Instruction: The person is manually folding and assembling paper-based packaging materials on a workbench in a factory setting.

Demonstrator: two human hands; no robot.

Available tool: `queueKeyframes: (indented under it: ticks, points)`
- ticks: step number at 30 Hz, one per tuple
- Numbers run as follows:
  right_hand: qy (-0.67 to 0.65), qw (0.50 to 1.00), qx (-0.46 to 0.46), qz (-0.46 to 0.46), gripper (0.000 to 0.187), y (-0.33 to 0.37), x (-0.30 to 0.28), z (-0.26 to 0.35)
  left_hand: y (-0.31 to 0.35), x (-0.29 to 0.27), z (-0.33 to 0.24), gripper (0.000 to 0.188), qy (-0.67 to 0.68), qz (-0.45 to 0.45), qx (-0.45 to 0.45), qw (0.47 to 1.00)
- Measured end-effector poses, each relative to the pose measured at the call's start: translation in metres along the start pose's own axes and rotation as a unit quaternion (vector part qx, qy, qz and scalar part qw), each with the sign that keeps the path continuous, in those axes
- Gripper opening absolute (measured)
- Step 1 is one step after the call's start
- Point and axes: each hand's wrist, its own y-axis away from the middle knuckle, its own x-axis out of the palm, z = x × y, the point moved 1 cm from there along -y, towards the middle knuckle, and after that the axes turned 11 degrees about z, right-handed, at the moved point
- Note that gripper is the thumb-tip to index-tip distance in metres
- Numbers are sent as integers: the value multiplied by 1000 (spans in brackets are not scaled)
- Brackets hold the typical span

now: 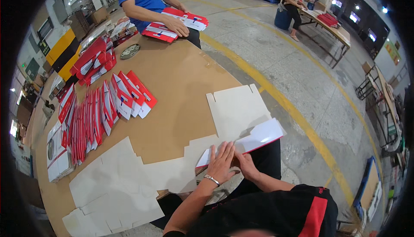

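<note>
A long, flat, folded carton piece [262, 136], white on top with a red near edge, lies slantwise at the table's near edge. My left hand [221, 164], a metal band at its wrist, presses down on it with fingers stretched out flat. Close beside it, my right hand [249, 168] holds the carton's near edge; its fingertips are partly hidden. Beneath the carton, pale cardboard sheets [129, 174] with cut notches cover the front of the table. A fanned row of red and white folded cartons [92, 112] stands to the left.
The brown tabletop [181, 90] stretches away to the far side. A roll of tape [130, 51] lies near the far edge. Across the table, a person in blue [144, 0] handles red and white cartons. Another person [294, 6] works at a far table [340, 33].
</note>
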Motion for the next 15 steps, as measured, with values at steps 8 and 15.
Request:
queueKeyframes:
  ticks: [8,15]
  points:
    - [520,814,-244,-84,27,-20,3,75,11,11,0,105,-4,-28,-79,996]
    - [752,551,-335,139,52,-42,2,98,68,-5,-8,101,37,16,-125,991]
